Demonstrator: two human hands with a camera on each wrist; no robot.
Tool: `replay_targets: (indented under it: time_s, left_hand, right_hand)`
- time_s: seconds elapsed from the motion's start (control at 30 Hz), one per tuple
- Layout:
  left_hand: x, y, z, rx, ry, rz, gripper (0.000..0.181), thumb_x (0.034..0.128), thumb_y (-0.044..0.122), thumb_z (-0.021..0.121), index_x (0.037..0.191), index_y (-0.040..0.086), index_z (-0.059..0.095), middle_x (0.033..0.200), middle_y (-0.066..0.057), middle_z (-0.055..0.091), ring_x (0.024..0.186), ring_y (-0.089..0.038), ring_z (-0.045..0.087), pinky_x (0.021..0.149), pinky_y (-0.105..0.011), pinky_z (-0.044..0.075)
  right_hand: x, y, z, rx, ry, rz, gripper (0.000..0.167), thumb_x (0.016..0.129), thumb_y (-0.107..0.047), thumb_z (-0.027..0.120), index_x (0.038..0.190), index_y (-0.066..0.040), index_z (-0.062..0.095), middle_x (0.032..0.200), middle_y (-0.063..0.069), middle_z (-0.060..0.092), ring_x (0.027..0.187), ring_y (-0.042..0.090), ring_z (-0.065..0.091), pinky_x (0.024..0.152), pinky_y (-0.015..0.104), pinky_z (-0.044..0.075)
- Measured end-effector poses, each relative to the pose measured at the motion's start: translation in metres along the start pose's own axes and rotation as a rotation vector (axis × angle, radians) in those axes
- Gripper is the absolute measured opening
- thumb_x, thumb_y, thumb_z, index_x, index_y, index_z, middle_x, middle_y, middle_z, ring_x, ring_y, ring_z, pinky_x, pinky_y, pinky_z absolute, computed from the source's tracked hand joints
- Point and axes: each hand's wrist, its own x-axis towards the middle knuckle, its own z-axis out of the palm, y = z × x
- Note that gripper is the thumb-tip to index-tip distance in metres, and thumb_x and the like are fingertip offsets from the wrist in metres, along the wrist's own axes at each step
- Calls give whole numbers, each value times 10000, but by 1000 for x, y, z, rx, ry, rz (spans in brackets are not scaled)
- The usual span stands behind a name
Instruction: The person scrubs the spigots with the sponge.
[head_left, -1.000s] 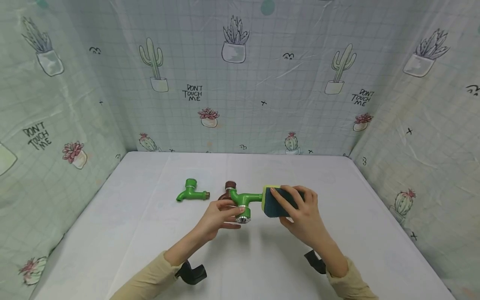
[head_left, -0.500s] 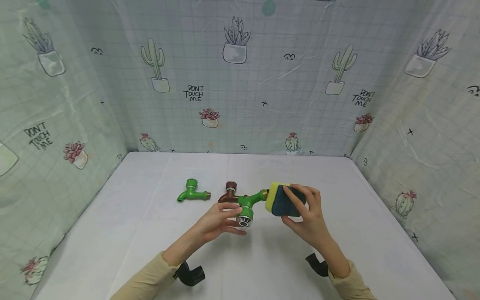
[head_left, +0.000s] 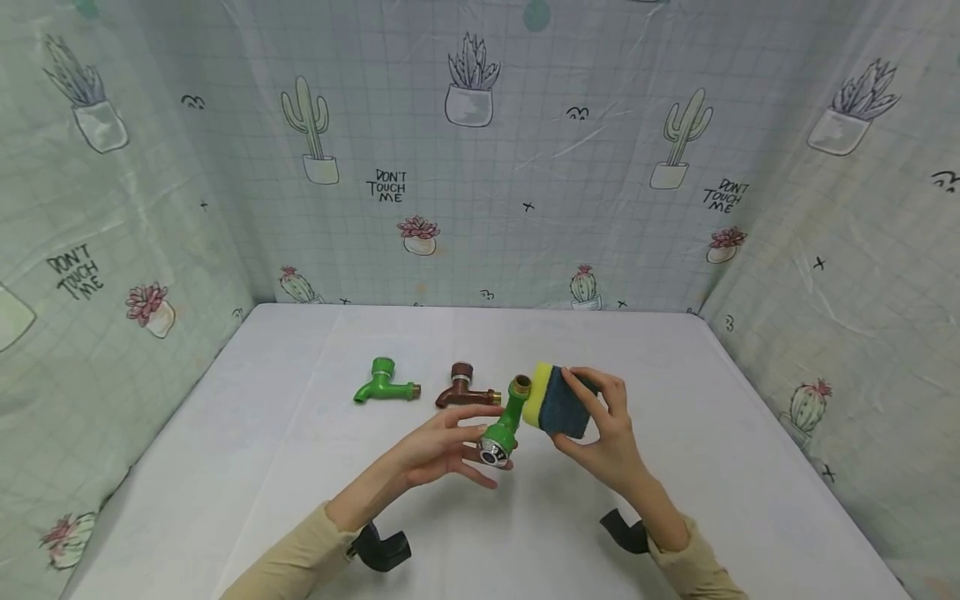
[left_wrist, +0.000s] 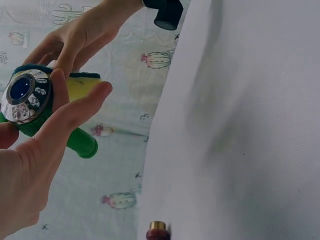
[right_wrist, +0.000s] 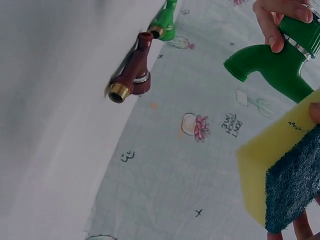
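Note:
My left hand (head_left: 442, 446) holds a green faucet (head_left: 508, 421) by its ribbed knob, lifted above the table. Its brass threaded end tilts up towards the right, and its spout (right_wrist: 245, 62) shows in the right wrist view. In my right hand (head_left: 611, 433) is a sponge (head_left: 564, 407), pinched between thumb and fingers. The sponge has a yellow foam side (right_wrist: 265, 155) and a dark green scouring side (right_wrist: 295, 180). Its yellow side faces the faucet close by the brass end; whether they touch I cannot tell. Behind the left hand lies a brown faucet (head_left: 463, 388) with a brass end.
A second green faucet (head_left: 384, 383) lies to the left of the brown one. White cloth covers the table (head_left: 637, 350). A cactus-print curtain (head_left: 480, 208) stands around the back and sides. Black wrist mounts (head_left: 384, 550) hang below both forearms.
My left hand has turned the green faucet, so its brass end swings from pointing right to pointing up. The sponge came off that end, moved right, then back left beside it.

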Motion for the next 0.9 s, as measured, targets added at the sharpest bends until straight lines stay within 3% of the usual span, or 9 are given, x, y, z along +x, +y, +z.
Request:
replay_targets:
  time_s: [0.1,0.3,0.4,0.53,0.67,0.9]
  left_hand:
    - [1,0,1,23,-15,-27,510,929,168,463,1381,28,275,1219,-188,531,985,-307,618,821,-588,447]
    - [4,-1,4,86,-12,-66,512,919,208,486,1365,21,318,1213,-200,539,970,-277,630,810,-558,473]
    - [5,-3,5,111,4,-88,493,911,205,501,1347,26,357,1168,-159,575,958,-275,635,788,-541,492]
    - [8,-7,7,154,2,-88,484,915,197,493,1341,8,363,1151,-171,586,959,-276,633,770,-535,500]
    - [10,-9,9,158,5,-75,484,923,174,478,1360,25,334,1164,-205,569,968,-294,627,770,-539,496]
    - [11,-11,8,112,17,-36,502,918,121,477,1380,52,292,1152,-194,580,983,-302,617,776,-555,487]
  right_hand:
    - [2,-2,3,-3,-11,-16,646,744,-364,674,1286,-79,470,1254,145,428,1148,225,329,901,351,374]
    - [6,-9,7,-21,-65,-3,820,556,-92,798,1301,-90,455,1251,137,423,1129,253,331,850,382,428]
    - [7,-12,8,-26,-74,-2,845,541,-80,813,1304,-95,451,1248,125,426,1122,246,333,831,398,448]
    - [9,-15,8,-9,-92,4,746,651,-255,792,1303,-122,456,1262,120,422,1118,243,329,819,424,447]
    - [13,-18,7,-29,-133,18,595,776,-480,582,1290,-198,479,1284,105,411,1116,230,312,830,481,442]
    - [12,-18,7,-168,-170,-48,537,806,-533,492,1261,-248,509,1267,108,429,1073,246,336,820,475,439]
